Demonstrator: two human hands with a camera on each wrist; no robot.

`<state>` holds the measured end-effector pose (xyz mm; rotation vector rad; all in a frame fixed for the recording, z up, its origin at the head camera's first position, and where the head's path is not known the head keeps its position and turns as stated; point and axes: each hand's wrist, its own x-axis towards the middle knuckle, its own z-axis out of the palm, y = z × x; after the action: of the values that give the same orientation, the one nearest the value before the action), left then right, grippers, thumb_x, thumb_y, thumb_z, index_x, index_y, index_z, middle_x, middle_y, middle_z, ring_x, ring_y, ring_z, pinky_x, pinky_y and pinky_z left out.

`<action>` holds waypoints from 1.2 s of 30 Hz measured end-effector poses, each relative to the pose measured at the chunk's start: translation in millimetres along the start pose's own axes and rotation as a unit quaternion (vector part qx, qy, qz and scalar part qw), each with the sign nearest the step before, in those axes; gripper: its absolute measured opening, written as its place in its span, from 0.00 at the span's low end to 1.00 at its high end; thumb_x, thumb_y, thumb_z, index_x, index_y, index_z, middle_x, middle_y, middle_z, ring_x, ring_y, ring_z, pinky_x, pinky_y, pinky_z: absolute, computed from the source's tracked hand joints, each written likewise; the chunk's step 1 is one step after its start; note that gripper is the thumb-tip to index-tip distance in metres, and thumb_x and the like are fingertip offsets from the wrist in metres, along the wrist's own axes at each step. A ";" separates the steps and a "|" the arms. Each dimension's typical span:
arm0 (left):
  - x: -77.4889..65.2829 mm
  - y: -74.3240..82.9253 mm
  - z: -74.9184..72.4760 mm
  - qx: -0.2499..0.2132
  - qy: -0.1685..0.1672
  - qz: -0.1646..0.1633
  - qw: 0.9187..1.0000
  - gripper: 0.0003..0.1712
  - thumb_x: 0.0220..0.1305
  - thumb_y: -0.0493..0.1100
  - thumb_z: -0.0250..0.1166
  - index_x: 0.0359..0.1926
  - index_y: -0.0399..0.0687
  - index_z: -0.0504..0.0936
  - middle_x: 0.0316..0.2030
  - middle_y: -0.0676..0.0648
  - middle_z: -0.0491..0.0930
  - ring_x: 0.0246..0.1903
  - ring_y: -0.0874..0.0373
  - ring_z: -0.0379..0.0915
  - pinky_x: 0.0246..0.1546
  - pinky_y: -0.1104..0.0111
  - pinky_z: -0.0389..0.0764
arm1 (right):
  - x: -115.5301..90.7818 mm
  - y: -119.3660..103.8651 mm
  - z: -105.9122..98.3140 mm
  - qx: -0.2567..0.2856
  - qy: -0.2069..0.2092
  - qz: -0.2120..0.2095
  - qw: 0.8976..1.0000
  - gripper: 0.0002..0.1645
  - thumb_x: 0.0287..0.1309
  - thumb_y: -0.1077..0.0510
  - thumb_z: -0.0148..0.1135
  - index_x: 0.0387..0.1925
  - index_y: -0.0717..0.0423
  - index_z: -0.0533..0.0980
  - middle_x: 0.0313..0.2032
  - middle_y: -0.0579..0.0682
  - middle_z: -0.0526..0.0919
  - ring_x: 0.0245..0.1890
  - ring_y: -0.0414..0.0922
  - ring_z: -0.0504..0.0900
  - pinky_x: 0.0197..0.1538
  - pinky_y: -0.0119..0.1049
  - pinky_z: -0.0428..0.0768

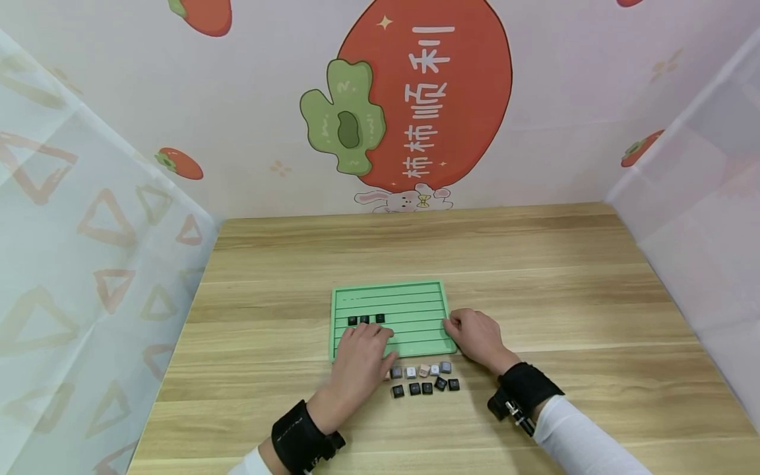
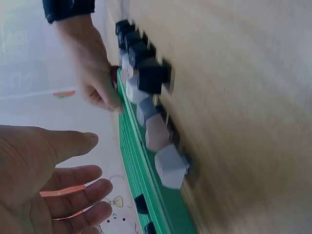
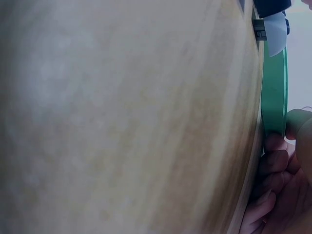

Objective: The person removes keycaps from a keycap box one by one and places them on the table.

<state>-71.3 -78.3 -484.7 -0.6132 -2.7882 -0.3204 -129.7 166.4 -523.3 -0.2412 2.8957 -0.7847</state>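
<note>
A green ridged tray (image 1: 415, 316) lies on the table, with black keycaps (image 1: 353, 321) standing on one of its strips, left of centre. My left hand (image 1: 359, 359) hovers over the tray's front left part. In the left wrist view its fingers (image 2: 80, 195) are loosely spread with nothing between them. My right hand (image 1: 477, 338) grips the tray's right edge near the front corner. Thumb and curled fingers (image 3: 274, 163) meet at that edge in the right wrist view. Loose keycaps (image 1: 411, 373) lie in two rows before the tray; my left hand partly hides the back row.
The front row holds black keycaps (image 1: 427, 388); the back row mixes white, grey and beige ones. Underneath is a wooden table (image 1: 552, 277). Patterned cloth walls (image 1: 267, 99) stand at the back and both sides. Each wrist wears a black strap (image 1: 299, 435) with a camera.
</note>
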 end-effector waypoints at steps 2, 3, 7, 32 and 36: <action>1.9 -2.6 -0.4 0.001 0.001 -0.006 1.000 0.19 0.53 0.53 0.78 0.43 0.49 0.88 0.39 0.49 0.88 0.40 0.53 0.82 0.38 0.62 0.78 | 0.1 0.0 0.2 0.000 0.000 -0.001 1.000 0.31 0.69 0.51 0.58 0.12 0.45 0.58 0.12 0.40 0.56 0.14 0.39 0.56 0.23 0.31 0.52; 3.1 -3.9 -0.6 0.002 0.001 -0.007 1.000 0.19 0.54 0.53 0.78 0.43 0.49 0.88 0.39 0.49 0.88 0.40 0.52 0.82 0.39 0.61 0.78 | 0.1 0.1 0.4 -0.001 0.000 -0.001 1.000 0.31 0.69 0.51 0.58 0.12 0.45 0.58 0.12 0.40 0.56 0.14 0.39 0.56 0.23 0.31 0.52; 7.5 -8.6 -1.0 0.009 -0.002 -0.012 1.000 0.19 0.55 0.52 0.77 0.43 0.48 0.88 0.40 0.48 0.88 0.41 0.50 0.83 0.40 0.59 0.80 | 0.1 0.3 0.6 -0.004 0.001 -0.001 1.000 0.31 0.70 0.51 0.58 0.12 0.45 0.58 0.12 0.40 0.56 0.14 0.39 0.56 0.23 0.31 0.51; 21.8 -26.4 5.7 0.002 -0.019 -0.054 0.998 0.20 0.60 0.52 0.75 0.47 0.45 0.87 0.43 0.44 0.88 0.41 0.48 0.84 0.39 0.56 0.82 | -0.4 0.9 0.9 -0.007 0.010 -0.007 1.000 0.31 0.69 0.52 0.59 0.11 0.45 0.57 0.12 0.40 0.54 0.14 0.38 0.55 0.23 0.30 0.50; 24.3 -27.9 7.4 0.004 -0.024 -0.057 0.998 0.21 0.60 0.52 0.74 0.48 0.44 0.87 0.43 0.43 0.88 0.41 0.48 0.84 0.40 0.56 0.83 | -0.3 1.3 0.5 -0.004 0.010 -0.009 1.000 0.31 0.70 0.51 0.58 0.12 0.45 0.57 0.12 0.40 0.54 0.14 0.38 0.55 0.23 0.30 0.50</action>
<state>-106.3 -91.9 -488.6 -0.4679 -2.8753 -0.3223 -129.5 167.3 -524.4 -0.2624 2.9199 -0.7843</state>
